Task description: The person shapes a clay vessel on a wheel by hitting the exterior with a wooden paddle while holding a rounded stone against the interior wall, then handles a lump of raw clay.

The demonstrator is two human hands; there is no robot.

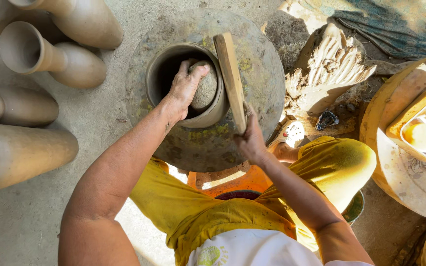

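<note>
A wet clay pot (pixel 159 74) stands on a round, mud-stained wheel (pixel 262 64). My left hand (pixel 184 89) reaches inside the pot and holds a rounded stone (pixel 207 87) against the inner side of its right wall. My right hand (pixel 250 140) grips the lower end of a flat wooden paddle (pixel 229 69), whose blade lies against the outside of that same wall, opposite the stone. Both forearms are smeared with clay.
Several unfired clay vases (pixel 50 54) lie on the concrete floor at the left. A lump of raw clay (pixel 331 69) sits right of the wheel. A yellow basin (pixel 415 148) is at the far right. My yellow-clad knees frame an orange stool below.
</note>
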